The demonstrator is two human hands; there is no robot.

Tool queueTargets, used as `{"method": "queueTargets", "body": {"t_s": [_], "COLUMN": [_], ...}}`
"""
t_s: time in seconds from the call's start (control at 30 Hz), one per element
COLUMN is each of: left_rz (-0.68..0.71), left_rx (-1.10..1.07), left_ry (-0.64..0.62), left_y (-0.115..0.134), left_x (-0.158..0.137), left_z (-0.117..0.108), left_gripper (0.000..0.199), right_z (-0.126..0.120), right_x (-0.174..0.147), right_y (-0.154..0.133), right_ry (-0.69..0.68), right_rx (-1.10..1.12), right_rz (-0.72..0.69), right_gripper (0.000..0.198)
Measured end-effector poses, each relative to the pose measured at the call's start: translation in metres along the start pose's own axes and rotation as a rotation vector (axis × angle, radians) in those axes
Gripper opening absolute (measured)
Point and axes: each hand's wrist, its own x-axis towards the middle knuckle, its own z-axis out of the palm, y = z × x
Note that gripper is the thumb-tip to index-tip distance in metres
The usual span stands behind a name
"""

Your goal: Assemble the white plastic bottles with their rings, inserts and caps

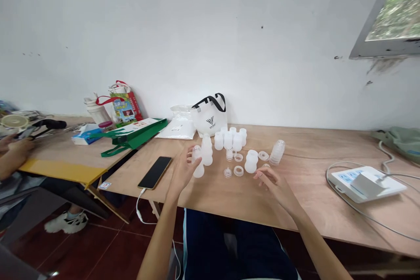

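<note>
My left hand (184, 167) is closed round a translucent white plastic bottle (198, 170), its thumb across the front and its fingers on the far left side. More white bottles (206, 151) stand just behind it. My right hand (271, 180) hovers at the table's front right, its fingers loosely bent and apart, with nothing visible in them. Beside its fingertips stands another white bottle (251, 162). Clear plastic rings (239, 170) and a clear nozzle-like cap (227, 172) lie between my hands. A ring (263, 155) lies behind my right hand, and a further small piece there is partly hidden.
A stack of clear cups (277, 152) leans at the right. Several white bottles (228, 140) stand before a white bag (210, 116). A phone (155, 173) on a cable lies left; a white device (367, 183) with cables lies right. A co-worker's hand (19, 146) shows far left.
</note>
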Motion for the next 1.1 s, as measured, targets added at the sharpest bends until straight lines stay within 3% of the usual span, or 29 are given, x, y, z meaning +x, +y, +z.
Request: {"method": "queueTargets", "body": {"t_s": [0.13, 0.47, 0.6, 0.73, 0.8, 0.9, 0.97, 1.1], "left_rz": [-0.056, -0.056, 0.024, 0.104, 0.101, 0.098, 0.107, 0.164], "left_rx": [-0.039, -0.12, 0.081, 0.312, 0.249, 0.156, 0.222, 0.412], "left_ry": [-0.072, -0.142, -0.023, 0.164, 0.04, -0.356, -0.537, -0.55], "left_y": [-0.014, -0.022, -0.011, 0.016, 0.026, 0.029, 0.024, 0.011], "left_x": [0.004, 0.004, 0.0, -0.012, -0.018, -0.028, -0.035, -0.048], "left_z": [0.007, 0.022, 0.023, 0.03, 0.037, 0.056, 0.072, 0.102], "left_gripper": [0.053, 0.064, 0.068, 0.052, 0.038, 0.025, 0.022, 0.016], "right_z": [-0.004, -0.013, -0.01, -0.006, -0.003, 0.003, 0.008, 0.014], "right_x": [0.001, 0.006, 0.007, 0.005, 0.004, 0.002, -0.001, -0.005], "right_y": [0.004, 0.025, 0.035, 0.043, 0.044, 0.041, 0.038, 0.036], "right_ry": [-0.043, -0.051, -0.053, -0.073, -0.079, -0.102, -0.109, -0.077], "right_rx": [-0.104, -0.386, -0.452, -0.561, -0.615, -0.67, -0.737, -0.875], "right_rz": [-0.035, -0.052, -0.091, -0.086, -0.089, -0.11, -0.141, -0.206], "right_gripper": [0.035, 0.037, 0.041, 0.038, 0.036, 0.032, 0.027, 0.022]}}
